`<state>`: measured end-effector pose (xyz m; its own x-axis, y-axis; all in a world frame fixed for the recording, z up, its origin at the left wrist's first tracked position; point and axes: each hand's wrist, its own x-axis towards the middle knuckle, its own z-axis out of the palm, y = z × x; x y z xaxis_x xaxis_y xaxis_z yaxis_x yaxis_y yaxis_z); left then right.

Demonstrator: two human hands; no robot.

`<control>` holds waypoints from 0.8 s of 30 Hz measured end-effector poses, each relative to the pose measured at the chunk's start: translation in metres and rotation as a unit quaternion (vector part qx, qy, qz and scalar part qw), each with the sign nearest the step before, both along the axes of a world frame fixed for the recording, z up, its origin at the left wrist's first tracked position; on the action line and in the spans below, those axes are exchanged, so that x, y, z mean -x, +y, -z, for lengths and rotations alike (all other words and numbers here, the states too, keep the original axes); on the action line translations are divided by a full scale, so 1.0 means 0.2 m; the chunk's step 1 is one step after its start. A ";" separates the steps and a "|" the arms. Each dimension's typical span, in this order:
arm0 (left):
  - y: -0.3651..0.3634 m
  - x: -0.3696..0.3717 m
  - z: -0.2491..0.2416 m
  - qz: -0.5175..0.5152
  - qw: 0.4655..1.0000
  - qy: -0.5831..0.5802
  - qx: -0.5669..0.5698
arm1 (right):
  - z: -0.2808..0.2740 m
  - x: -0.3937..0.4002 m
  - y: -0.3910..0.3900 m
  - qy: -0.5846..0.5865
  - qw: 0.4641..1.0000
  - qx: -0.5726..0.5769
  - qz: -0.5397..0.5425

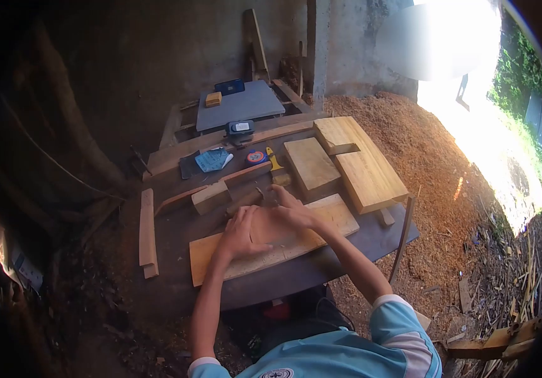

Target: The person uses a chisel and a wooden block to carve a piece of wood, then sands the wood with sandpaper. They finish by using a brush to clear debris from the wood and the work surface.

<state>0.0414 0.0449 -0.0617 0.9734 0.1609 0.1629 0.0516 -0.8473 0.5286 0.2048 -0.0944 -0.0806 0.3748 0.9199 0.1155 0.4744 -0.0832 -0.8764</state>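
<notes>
Both my hands are over a long light-wood board (pixel 330 217) lying near the front edge of the dark table. Between them is a blurred brown sheet (pixel 277 228), perhaps sandpaper. My left hand (pixel 242 233) grips its left side, thumb towards me and fingers over the far edge. My right hand (pixel 293 211) holds its right side, fingers curled and partly hidden. Just beyond the hands lies a tool with a wooden handle (pixel 249 200), partly covered by my fingers. A small wood block (pixel 211 197) sits behind my left hand.
Thick wood blocks (pixel 312 165) and a notched board (pixel 371 176) lie at the right. Further back are a tape measure (pixel 256 157), a yellow-handled brush (pixel 274 160), a blue packet (pixel 213 159) and a dark device (pixel 240 128). Sawdust (pixel 422 170) covers the ground at right.
</notes>
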 end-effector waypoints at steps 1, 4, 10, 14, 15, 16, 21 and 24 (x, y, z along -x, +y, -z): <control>0.00 0.00 0.00 -0.010 1.000 -0.003 -0.005 | -0.02 0.07 -0.05 -0.042 0.999 -0.020 0.004; -0.01 0.00 -0.01 -0.008 1.000 -0.020 0.002 | -0.04 0.22 -0.18 -0.074 0.997 0.012 0.033; 0.04 -0.01 0.06 0.043 0.996 -0.073 0.018 | 0.01 0.12 -0.05 -0.084 0.996 -0.003 0.040; 0.03 0.00 0.05 0.025 0.998 -0.049 0.016 | -0.02 -0.02 0.14 -0.013 1.000 -0.017 0.018; 0.02 -0.01 0.04 0.023 0.999 -0.047 0.014 | -0.04 -0.02 0.15 0.009 1.000 -0.012 0.010; 0.01 -0.01 0.04 0.010 0.999 -0.041 0.016 | -0.03 -0.02 0.14 -0.008 1.000 -0.014 0.018; -0.01 0.00 0.03 -0.021 1.000 -0.019 -0.001 | -0.02 0.13 -0.02 -0.109 0.991 0.025 0.070; 0.01 -0.02 0.05 0.004 0.999 -0.049 -0.018 | -0.09 0.28 -0.16 -0.117 0.988 0.076 0.070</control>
<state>0.0459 0.0463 -0.0724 0.9539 0.1466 0.2619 -0.0045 -0.8656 0.5007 0.1493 -0.1268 -0.0628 0.4781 0.8748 0.0782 0.6369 -0.2840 -0.7168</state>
